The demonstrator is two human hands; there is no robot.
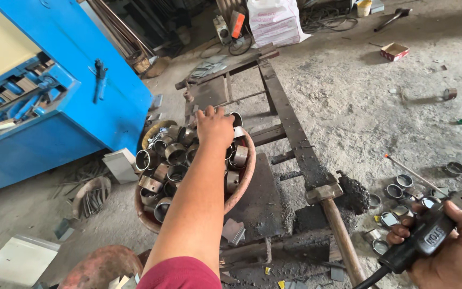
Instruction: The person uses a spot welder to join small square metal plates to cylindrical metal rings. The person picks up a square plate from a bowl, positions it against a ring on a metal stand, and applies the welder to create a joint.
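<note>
Many steel rings (176, 153) fill basin (241, 184) under left hand (213, 126), grip unclear; right hand (458, 251) clasps black handle (422, 240).

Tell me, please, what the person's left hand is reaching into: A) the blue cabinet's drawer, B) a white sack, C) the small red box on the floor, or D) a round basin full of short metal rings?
D: the left hand is stretched out over the round basin, fingers down among the short metal rings heaped inside it.

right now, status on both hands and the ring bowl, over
Left hand down among steel rings in the bowl. Right hand grips black tool handle. Hammer lies between.
</note>
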